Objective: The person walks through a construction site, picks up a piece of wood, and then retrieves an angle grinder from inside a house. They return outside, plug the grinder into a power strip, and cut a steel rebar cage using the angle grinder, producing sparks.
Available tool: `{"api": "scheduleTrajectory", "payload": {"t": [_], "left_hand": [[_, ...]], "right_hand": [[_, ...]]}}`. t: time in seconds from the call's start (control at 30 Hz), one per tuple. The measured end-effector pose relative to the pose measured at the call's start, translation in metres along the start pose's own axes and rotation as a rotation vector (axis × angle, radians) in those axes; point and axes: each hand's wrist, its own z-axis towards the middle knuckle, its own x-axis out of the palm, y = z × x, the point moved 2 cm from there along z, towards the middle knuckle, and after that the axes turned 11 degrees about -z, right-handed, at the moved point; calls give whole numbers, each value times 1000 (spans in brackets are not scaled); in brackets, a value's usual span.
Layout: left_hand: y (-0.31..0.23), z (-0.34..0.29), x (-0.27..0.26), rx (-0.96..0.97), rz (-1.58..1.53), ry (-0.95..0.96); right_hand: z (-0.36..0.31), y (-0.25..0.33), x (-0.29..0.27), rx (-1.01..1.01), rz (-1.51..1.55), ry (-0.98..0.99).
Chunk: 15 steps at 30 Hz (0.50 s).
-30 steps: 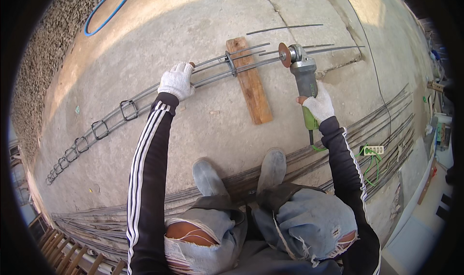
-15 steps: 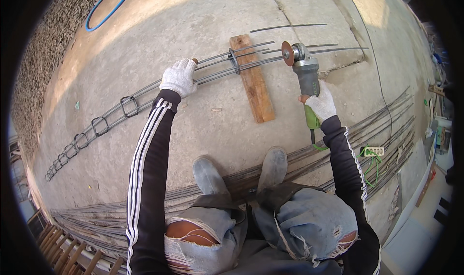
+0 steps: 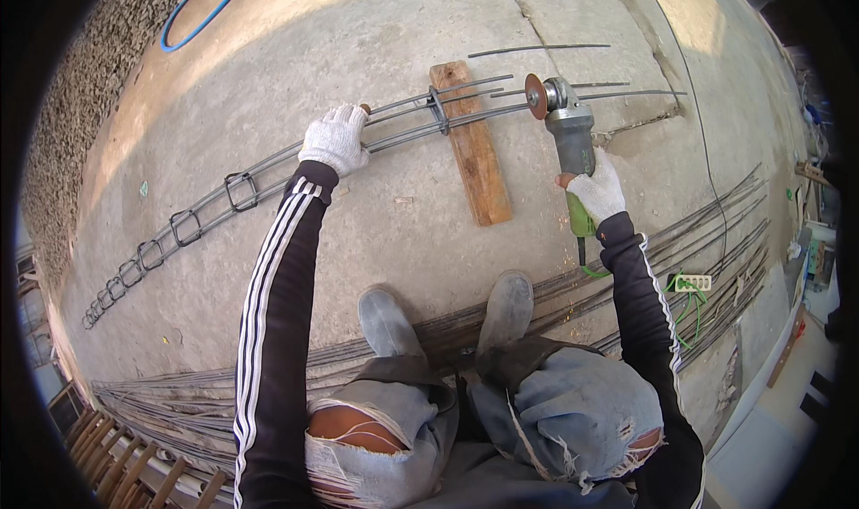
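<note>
My left hand [image 3: 333,139], in a white knitted glove, is closed around the long bars of a rebar cage [image 3: 404,138]. Square stirrups [image 3: 240,191] are spaced along the cage, which runs off to the lower left. Its right end lies across a wooden block [image 3: 481,173]. In my gloved right hand [image 3: 598,190] is a green and grey angle grinder [image 3: 570,138], gripped by the body. The grinder's reddish disc [image 3: 535,97] meets a lower bar beyond the block; exact contact is hard to see. Faint orange sparks fly down past the grinder toward my right knee.
Short loose rods [image 3: 540,50] lie on the concrete beyond the block. Long rebar [image 3: 662,245] is spread beneath and beside my boots [image 3: 506,310]. A white power strip [image 3: 693,283] with green cord sits at right. A blue hose [image 3: 208,28] curves at the far left.
Sparks now show below the grinder, where none were visible before. Both hands keep their holds, and the whole view has shifted slightly.
</note>
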Motion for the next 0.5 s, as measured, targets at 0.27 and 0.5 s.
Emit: {"api": "scheduleTrajectory", "payload": {"t": [0.27,0.5], "left_hand": [[2,0,2,25,-16,-50],[4,1,3,15,-24,-29]], "right_hand": [[-1,5,-2,52,-2,17],[-5,9,-4,0,-16,16]]}}
